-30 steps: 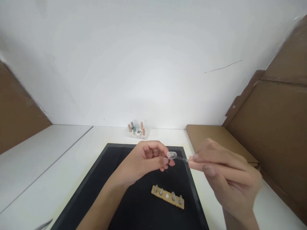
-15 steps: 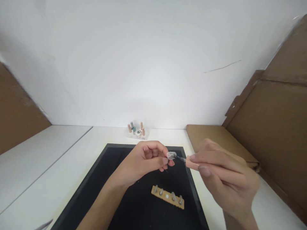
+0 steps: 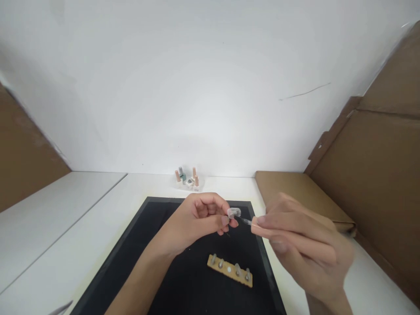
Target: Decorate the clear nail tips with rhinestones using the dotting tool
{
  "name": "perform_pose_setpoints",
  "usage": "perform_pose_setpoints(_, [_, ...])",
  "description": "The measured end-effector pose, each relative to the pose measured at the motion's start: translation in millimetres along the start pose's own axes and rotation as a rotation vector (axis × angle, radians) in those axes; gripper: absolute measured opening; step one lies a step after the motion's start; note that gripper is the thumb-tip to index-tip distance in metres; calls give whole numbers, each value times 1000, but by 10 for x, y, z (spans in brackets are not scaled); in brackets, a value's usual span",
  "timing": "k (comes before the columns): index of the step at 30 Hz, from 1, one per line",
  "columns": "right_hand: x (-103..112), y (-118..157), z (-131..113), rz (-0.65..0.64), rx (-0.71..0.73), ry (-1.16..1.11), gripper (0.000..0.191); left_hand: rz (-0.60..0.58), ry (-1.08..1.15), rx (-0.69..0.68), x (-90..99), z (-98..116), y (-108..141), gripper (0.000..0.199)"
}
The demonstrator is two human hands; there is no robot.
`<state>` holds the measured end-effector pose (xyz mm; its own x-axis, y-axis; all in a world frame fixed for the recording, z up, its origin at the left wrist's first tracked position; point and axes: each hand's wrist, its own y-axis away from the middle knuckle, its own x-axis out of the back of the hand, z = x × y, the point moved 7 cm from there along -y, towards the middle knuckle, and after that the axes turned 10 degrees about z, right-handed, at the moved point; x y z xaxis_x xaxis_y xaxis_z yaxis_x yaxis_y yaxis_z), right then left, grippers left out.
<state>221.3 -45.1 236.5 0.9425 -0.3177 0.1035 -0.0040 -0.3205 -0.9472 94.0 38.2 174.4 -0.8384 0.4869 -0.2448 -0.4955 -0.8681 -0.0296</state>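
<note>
Between the thumb and fingers of my left hand (image 3: 205,216) is a clear false nail tip (image 3: 234,212), held above the black mat. My right hand (image 3: 308,245) pinches the peach handle of a nail polish brush (image 3: 259,228). The brush's thin stem points left, its dark bristles at or just under the nail tip; whether they touch I cannot tell. Below the hands a wooden nail stand (image 3: 229,270) lies tilted on the mat, with several clear nail tips standing on it and a white spot at its middle.
A clear holder (image 3: 197,189) with several peach-capped and grey-green polish bottles stands by the wall. The black mat (image 3: 183,284) lies on the white table (image 3: 88,210). A flat cardboard box (image 3: 288,188) is at the right, with cardboard panels (image 3: 387,162) at the sides.
My right hand has shifted slightly left and down with the brush, whose bristles now sit lower against the nail tip. The nail tip has turned a little in my left fingers.
</note>
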Motion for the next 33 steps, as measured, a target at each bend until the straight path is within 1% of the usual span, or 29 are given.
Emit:
perform_pose_setpoints(3, [-41, 0, 3, -43, 1, 24, 15, -9, -16, -15, -7, 10, 11, 5])
perform_pose_setpoints(6, [-14, -9, -3, 11, 2, 61, 17, -5, -17, -8, -7, 11, 11, 6])
perform_pose_setpoints(9, [27, -7, -4, 57, -2, 49, 20, 14, -10, 6, 2, 10, 7, 6])
perform_pose_setpoints(12, [22, -5, -6, 31, 4, 14, 21, 17, -1, 8, -2, 17, 10, 7])
perform_pose_setpoints(15, [1, -11, -1, 0, -3, 43, 19, 13, -9, 3, -8, 24, 15, 8])
perform_pose_setpoints(18, [23, -16, -7, 41, 0, 73, 21, 21, -19, 9, 3, 19, 14, 8])
perform_pose_setpoints(21, [40, -11, -20, 62, 21, 53, 21, 23, -9, 14, 12, 16, 11, 7])
perform_pose_setpoints(26, [19, -9, 0, 12, -1, 53, 19, 6, -2, 5, -1, 26, 20, 6])
perform_pose_setpoints(30, [46, -11, 10, 62, -24, 101, 22, 26, -12, 18, 11, 21, 29, 8])
perform_pose_setpoints(33, [52, -5, -15, 83, 13, 85, 25, 30, -8, 25, 20, 23, 33, 9])
